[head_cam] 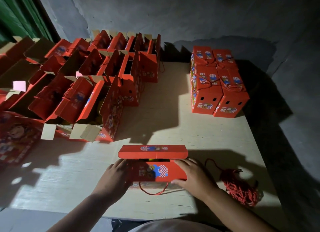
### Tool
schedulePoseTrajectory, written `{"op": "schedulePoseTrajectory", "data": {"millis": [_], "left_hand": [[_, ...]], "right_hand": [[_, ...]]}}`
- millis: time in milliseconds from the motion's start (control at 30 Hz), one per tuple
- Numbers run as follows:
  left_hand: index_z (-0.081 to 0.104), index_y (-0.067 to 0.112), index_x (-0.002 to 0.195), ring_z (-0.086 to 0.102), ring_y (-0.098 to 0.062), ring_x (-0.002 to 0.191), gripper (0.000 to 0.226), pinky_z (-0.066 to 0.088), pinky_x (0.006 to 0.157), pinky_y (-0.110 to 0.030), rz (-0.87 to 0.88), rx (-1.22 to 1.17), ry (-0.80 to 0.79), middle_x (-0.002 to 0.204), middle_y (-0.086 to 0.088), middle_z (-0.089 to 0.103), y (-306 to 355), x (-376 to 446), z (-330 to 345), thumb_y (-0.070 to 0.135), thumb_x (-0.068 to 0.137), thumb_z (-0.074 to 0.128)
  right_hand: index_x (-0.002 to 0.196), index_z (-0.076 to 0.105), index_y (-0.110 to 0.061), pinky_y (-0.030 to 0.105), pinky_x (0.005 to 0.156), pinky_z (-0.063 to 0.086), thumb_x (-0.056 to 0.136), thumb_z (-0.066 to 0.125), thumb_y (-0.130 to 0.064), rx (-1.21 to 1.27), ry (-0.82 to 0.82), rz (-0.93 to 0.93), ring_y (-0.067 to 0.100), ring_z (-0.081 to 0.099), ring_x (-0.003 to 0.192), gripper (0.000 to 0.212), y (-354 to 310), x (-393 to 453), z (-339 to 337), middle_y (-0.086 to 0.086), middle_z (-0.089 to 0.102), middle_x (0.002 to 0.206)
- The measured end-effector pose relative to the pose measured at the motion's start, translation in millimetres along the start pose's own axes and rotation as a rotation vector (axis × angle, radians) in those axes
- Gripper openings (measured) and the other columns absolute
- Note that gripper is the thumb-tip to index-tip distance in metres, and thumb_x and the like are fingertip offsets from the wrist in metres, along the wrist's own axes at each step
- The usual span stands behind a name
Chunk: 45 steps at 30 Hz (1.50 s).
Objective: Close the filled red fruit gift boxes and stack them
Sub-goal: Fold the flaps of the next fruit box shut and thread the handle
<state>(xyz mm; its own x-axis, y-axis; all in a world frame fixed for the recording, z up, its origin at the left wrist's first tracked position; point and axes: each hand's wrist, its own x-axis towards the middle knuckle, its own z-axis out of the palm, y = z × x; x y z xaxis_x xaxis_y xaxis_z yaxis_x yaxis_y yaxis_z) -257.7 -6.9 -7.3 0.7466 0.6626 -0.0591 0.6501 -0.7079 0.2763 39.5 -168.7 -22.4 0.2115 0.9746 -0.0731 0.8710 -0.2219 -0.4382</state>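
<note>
**Hands press the near flap of a red gift box on the desk**

Both hands lie flat on one red gift box [156, 171] near the front edge of the desk [199, 127]. The left hand [114, 176] has its fingers spread over the left end of the near top flap; the right hand [192, 176] covers the right end, thumb curled under the flap's front edge. Neither is closed around anything; they press with open palms. The far flap is folded down too, and a narrow gap between the two flaps shows something yellow inside. A red cord handle [154, 191] loops out below the box's front.

Pale wood forms the desk top, harshly lit, with deep shadows. Behind it stands a rough grey wall [173, 11], with green sheeting [19, 13] at far left.

Rows of open boxes [90, 86] crowd the left side, flaps upright; yellow contents show in the nearest. Four closed boxes [219, 81] sit grouped at right rear, well apart. A bundle of red cords [239, 188] lies just right of the right hand.
</note>
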Motion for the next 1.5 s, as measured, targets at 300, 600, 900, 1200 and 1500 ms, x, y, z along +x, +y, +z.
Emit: {"op": "schedulePoseTrajectory", "data": {"millis": [300,600,900,1200,1500], "left_hand": [[0.057,0.033,0.144,0.051,-0.019,0.138,0.045,0.055,0.097,-0.042,-0.028,-0.043,0.11,0.148,0.01,0.058,9.1,-11.4,4.1,0.04,0.102,0.045],[0.062,0.019,0.114,0.067,-0.024,0.1,0.034,0.06,0.077,-0.042,-0.513,-0.518,0.397,0.112,0.001,0.062,-6.7,10.8,6.2,0.021,0.086,0.082],[0.011,0.038,0.167,0.011,-0.021,0.161,0.075,0.04,0.121,-0.051,-0.091,-0.054,-0.008,0.175,0.005,0.014,-6.5,3.6,16.1,0.03,0.107,0.055],[0.015,0.027,0.164,0.012,-0.023,0.16,0.074,0.032,0.123,-0.05,-0.079,-0.019,-0.149,0.173,-0.002,0.015,-3.7,65.0,0.9,0.034,0.103,0.056],[-0.019,0.051,0.158,0.011,-0.04,0.155,0.086,0.04,0.11,-0.058,-0.017,0.196,-0.195,0.169,-0.014,0.016,5.0,74.2,6.3,0.059,0.101,0.045]], "right_hand": [[0.166,0.012,-0.037,0.022,0.127,-0.004,0.107,0.041,-0.057,0.039,-0.013,0.03,0.011,0.0,0.16,0.069,-5.5,-23.8,21.1,-0.014,0.002,0.173],[0.158,0.032,-0.033,0.037,0.118,0.04,0.075,0.093,-0.035,0.416,0.301,0.423,0.016,0.039,0.148,0.103,-5.4,-3.9,16.8,-0.005,0.04,0.162],[0.148,0.058,-0.026,0.029,0.119,0.039,0.093,0.076,-0.041,0.245,0.185,0.096,0.006,0.027,0.155,0.06,13.6,-7.8,18.5,-0.015,0.018,0.172],[0.14,0.048,-0.02,0.04,0.121,0.037,0.098,0.065,-0.047,-0.034,0.034,-0.033,0.024,0.037,0.149,0.053,3.7,49.0,5.9,0.004,0.032,0.165],[0.166,0.014,-0.037,0.047,0.121,0.037,0.109,0.045,-0.04,-0.127,-0.059,0.013,0.029,0.016,0.154,0.065,-5.7,56.1,14.7,0.005,0.012,0.166]]}}
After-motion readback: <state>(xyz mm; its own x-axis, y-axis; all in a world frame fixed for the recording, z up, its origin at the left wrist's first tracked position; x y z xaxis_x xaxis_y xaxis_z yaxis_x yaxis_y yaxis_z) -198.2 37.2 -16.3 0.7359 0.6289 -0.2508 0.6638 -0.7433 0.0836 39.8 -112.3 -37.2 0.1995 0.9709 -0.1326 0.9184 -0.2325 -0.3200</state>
